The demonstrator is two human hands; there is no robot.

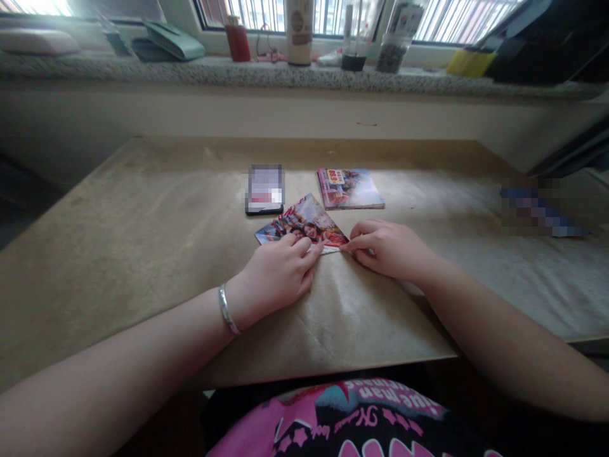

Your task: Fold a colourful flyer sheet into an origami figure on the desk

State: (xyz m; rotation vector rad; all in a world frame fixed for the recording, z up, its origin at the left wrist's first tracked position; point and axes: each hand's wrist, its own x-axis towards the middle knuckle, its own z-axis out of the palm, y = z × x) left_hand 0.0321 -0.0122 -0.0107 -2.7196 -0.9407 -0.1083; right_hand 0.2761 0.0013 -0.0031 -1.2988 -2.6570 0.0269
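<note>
A folded sheet of printed paper (318, 212), triangular with a colourful photo of people on it, lies on the table in front of me. Its point faces away from me and a white strip shows along the near edge. My left hand (283, 270), with a silver bracelet at the wrist, presses on the near edge with curled fingers, covering part of the print. At the sheet's right corner, my right hand (387, 247) pinches the paper between thumb and forefinger. Just beyond the sheet, to the right, is a stack of similar colourful printed sheets (354, 189).
A phone (265, 189) with a blurred screen lies beyond the paper on the left. A blurred blue item (542, 212) is at the table's right side. Bottles, including a red one (237, 41), and a green case (176, 41) stand along the stone windowsill (266, 75).
</note>
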